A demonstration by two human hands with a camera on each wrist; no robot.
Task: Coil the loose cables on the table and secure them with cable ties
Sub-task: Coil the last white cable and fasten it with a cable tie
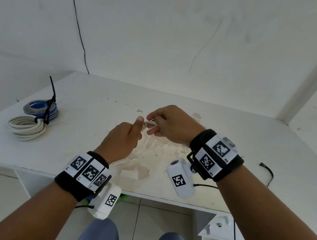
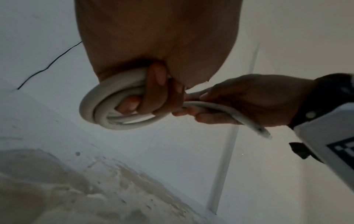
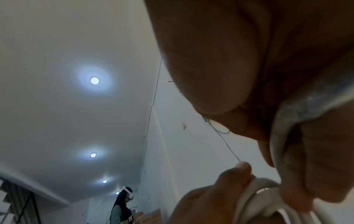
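Above the middle of the white table (image 1: 176, 104), my left hand (image 1: 131, 134) grips a small coil of white cable (image 2: 107, 109), its fingers (image 2: 153, 94) curled through the loops. The right hand (image 1: 159, 124) holds the same cable (image 1: 150, 122) just beside it, and the free end (image 2: 254, 127) sticks out past that hand (image 2: 239, 103). In the right wrist view the cable (image 3: 279, 128) runs across my palm toward the left thumb (image 3: 237, 171). At the table's left lie a blue-grey coil (image 1: 41, 107) bound by a black cable tie (image 1: 51, 93), and a white coil (image 1: 26, 127).
A thin black cord or strip (image 1: 267, 171) lies near the table's right edge. A black wire (image 1: 79, 27) hangs down the back wall. The table's middle has a rough stained patch (image 1: 145, 154). A person (image 3: 122, 203) stands far off in the right wrist view.
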